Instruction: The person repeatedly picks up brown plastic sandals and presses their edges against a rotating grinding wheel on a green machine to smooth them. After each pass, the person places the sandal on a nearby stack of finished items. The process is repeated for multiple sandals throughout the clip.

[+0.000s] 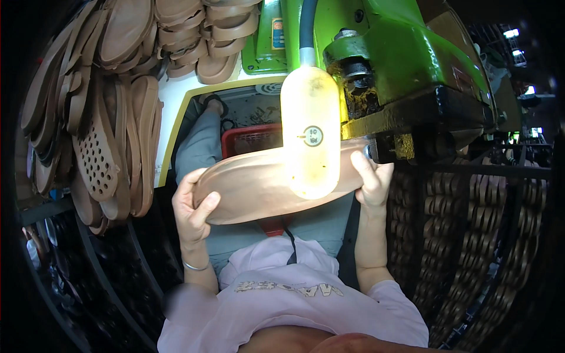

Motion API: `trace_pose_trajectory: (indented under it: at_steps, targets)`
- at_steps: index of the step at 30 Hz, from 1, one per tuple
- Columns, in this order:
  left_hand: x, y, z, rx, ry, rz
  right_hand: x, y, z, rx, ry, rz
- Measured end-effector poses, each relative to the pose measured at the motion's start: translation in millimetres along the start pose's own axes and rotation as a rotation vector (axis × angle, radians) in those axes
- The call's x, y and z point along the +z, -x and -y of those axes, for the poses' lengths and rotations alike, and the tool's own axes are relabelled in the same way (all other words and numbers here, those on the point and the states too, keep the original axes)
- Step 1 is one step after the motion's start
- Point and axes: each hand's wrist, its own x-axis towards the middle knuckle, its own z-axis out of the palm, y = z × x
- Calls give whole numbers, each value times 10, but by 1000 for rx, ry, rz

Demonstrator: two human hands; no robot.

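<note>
A long brown shoe sole [247, 189] is stretched crosswise between my hands, over my lap. My left hand [197, 206] grips its rounded left end, thumb on the near face. On the other end, my right hand [372, 179] is closed, with its thumb pressed along the edge. That end lies close beside the dark working head [385, 147] of a green machine [406, 53]; whether the two touch cannot be made out. A bright lamp [312, 117] hangs in front of the sole and hides part of its right half.
Brown soles and perforated clog parts [97, 165] are heaped at the left, with more slippers [218, 67] at the back on the white, yellow-edged table [176, 94]. A red basket [253, 136] sits below the table opening. Racks packed with brown footwear [453, 235] line the right.
</note>
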Motion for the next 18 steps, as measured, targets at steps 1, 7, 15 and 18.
trace_pose_trajectory:
  at_steps: [1,7,15,18]
  targets:
    - [-44,17,-10,-13,-11,-22,73,4,24,-12,16,23]
    - [-305,206,-15,-81,15,-102,292,18,15,1,181,137]
    - [-279,723,435,-369,61,104,369,-27,7,45,87,176]
    - [153,858,590,-448,70,161,428,-76,-53,-6,74,186]
